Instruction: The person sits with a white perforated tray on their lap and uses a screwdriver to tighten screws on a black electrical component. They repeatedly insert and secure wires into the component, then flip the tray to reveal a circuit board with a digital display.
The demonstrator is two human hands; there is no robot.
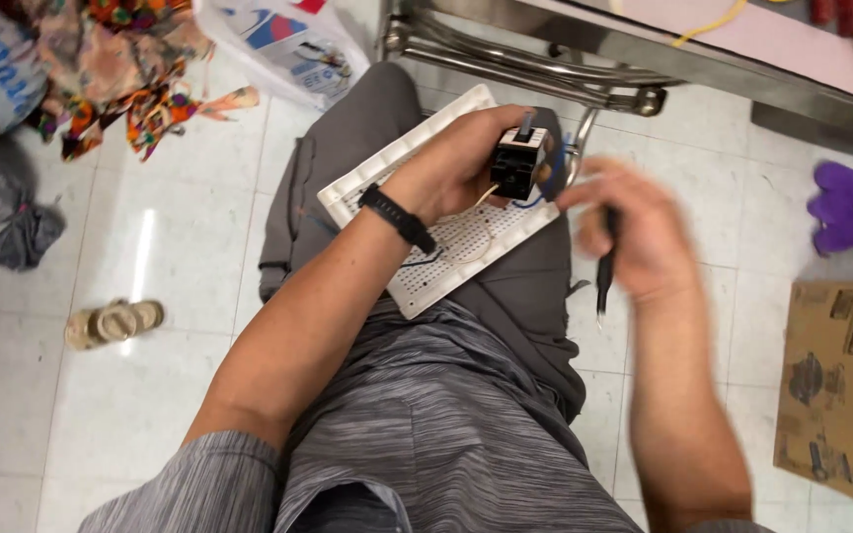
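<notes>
My left hand [461,158] grips a small black and white electrical component [520,158] with a short shaft on top and thin wires trailing from it. It is held just above a white perforated panel [446,262] that rests across my lap. A black band sits on my left wrist. My right hand [634,237], blurred by motion, is closed around a slim dark tool [604,276] whose tip points downward. Its fingertips are close to the right side of the component.
I sit over a white tiled floor. A metal frame [545,74] stands ahead. Colourful cloth [120,59] and a plastic bag [288,44] lie at upper left, a sandal [116,321] at left, a cardboard box [841,385] at right, purple slippers [841,207] beyond it.
</notes>
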